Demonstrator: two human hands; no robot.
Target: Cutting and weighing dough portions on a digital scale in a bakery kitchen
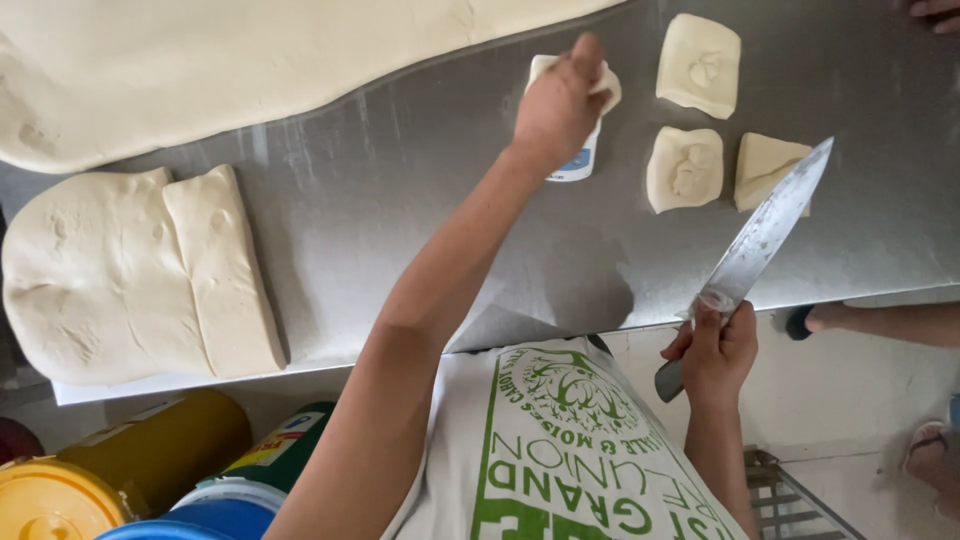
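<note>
Our right hand (715,350) sits closest to us, just off the near edge of the steel table (400,200), fingers wrapped tight around the handle of one large knife (760,235) whose blade angles up and away over the surface. Beyond that blade tip lie three small cut dough pieces (685,168). Our left hand (560,100) reaches farther out, fingers pressed down over one dough piece resting on a small white scale (578,160), just left of those three. Bare steel stretches left of this hand toward one thick dough slab (130,275) with a strip cut off, at the near edge. One wide dough sheet (200,60) covers the far edge.
</note>
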